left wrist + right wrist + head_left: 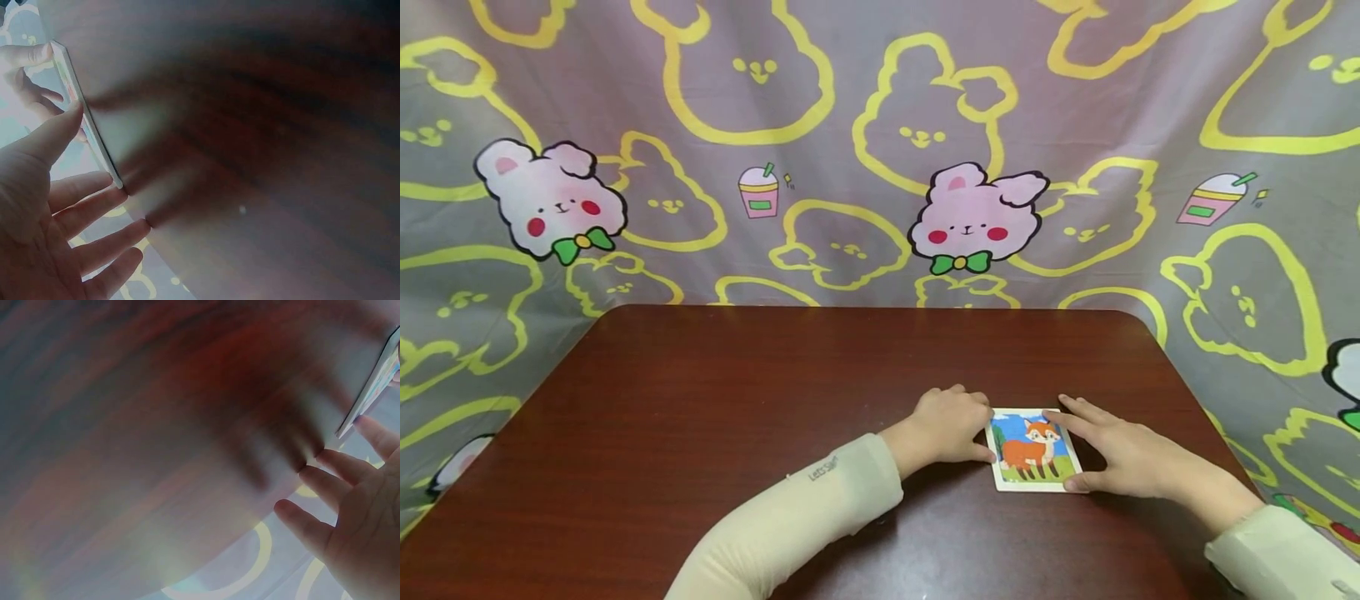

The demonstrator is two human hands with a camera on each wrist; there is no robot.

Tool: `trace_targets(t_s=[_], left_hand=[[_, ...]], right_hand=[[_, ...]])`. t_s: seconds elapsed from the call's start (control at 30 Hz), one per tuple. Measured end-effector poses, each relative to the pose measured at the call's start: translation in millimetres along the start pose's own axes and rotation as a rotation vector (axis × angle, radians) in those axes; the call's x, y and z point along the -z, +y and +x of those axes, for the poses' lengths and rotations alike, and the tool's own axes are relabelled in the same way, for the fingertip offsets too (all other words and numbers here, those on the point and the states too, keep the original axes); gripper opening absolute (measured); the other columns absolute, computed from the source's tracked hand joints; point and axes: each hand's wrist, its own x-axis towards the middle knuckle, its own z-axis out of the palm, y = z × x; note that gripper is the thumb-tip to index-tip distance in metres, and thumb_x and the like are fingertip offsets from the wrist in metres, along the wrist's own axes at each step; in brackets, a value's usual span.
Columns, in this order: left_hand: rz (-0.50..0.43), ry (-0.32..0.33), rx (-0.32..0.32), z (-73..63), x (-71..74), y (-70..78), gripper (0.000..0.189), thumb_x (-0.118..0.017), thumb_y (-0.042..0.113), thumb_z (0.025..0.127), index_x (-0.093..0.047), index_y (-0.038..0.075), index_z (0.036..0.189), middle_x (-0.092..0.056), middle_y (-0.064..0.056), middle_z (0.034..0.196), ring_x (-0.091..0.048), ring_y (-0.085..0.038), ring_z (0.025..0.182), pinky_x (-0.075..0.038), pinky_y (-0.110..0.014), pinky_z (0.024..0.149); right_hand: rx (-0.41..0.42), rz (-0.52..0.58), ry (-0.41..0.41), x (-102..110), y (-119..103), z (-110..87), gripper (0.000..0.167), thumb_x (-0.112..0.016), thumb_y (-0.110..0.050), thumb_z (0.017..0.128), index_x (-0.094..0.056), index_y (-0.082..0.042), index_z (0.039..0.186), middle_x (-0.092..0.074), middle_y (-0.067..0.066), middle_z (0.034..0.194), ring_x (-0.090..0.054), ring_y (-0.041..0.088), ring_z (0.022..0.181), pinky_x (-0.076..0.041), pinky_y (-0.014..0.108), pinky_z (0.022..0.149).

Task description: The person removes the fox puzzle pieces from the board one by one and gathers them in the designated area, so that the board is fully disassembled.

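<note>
A small square board with a white border and a fox picture point(1032, 450) lies on the dark red-brown table at the front right. My left hand point(947, 423) is at its left side, thumb on the near part of the edge and index finger by the far corner. From the right, my right hand point(1131, 454) spans the board, its thumb at the near right corner and its index finger on the far edge. In the left wrist view the board's thin pale edge point(90, 122) shows beside straight fingers. The right wrist view catches just one corner of the board point(369, 387).
The wooden table point(737, 400) has rounded far corners. Behind and beside it hangs a grey-pink curtain point(842, 83) printed with yellow outlines, rabbits and drink cups. Pale sleeves cover both forearms.
</note>
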Motion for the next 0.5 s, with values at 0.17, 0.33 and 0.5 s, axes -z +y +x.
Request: trace_targets(t_s=[0.17,0.33,0.5], left_hand=[[0.0,0.002,0.001,-4.3,1.3,-5.1,0.043,-0.069,0.062,0.084,-0.07,0.031,0.114,-0.064,0.015,0.123,-0.061,-0.014,0.099,-0.053,-0.033,0.074],[-0.026,0.009,0.004,-12.3,1.9,-12.3,0.044,-0.072,0.059,0.083,-0.071,0.029,0.115,-0.065,0.014,0.123,-0.061,-0.014,0.098,-0.053,-0.033,0.072],[-0.056,0.021,0.024,-21.3,1.2,-22.2,0.042,-0.074,0.058,0.081,-0.072,0.027,0.11,-0.065,0.013,0.125,-0.062,-0.015,0.101,-0.053,-0.034,0.073]], right_hand=[[0.014,-0.004,0.003,0,-6,5.6,0.094,-0.071,-0.07,0.074,-0.044,-0.02,0.15,-0.034,0.022,0.158,-0.047,0.047,0.134,-0.051,0.058,0.085],[0.038,-0.019,0.012,-2,-12,12.9,0.094,-0.071,-0.071,0.075,-0.045,-0.02,0.149,-0.034,0.021,0.158,-0.044,0.047,0.137,-0.051,0.06,0.087],[0.077,-0.024,0.027,-5,-21,21.1,0.093,-0.071,-0.069,0.076,-0.046,-0.017,0.148,-0.036,0.018,0.158,-0.039,0.045,0.141,-0.049,0.062,0.091]])
